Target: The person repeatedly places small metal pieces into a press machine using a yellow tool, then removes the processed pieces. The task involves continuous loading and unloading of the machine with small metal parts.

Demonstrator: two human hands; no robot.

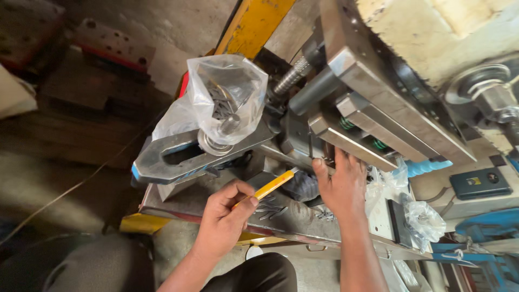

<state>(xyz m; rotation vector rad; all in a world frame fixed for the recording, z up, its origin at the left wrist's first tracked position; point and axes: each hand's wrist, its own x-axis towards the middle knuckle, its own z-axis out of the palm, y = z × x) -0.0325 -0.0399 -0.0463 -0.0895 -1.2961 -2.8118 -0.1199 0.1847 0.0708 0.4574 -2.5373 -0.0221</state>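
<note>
Your hands at the press die.
Left hand (224, 216) pinches a light, stiff yellow stick (268, 187) at its near end; right hand (340, 186), fingers spread and holding nothing, rests by the steel die (351, 127).

Up above the left hand sits a clear plastic bag (227, 97) stuffed with small dark metal bits, resting on a slotted steel clamp bar (178, 157). Higher still, a yellow beam (257, 24) angles away. Off beyond the right hand there's a crumpled plastic bag (424, 221), a blue ribbed hose (427, 166) just above it, and a dark little box (480, 183) further out.
</note>
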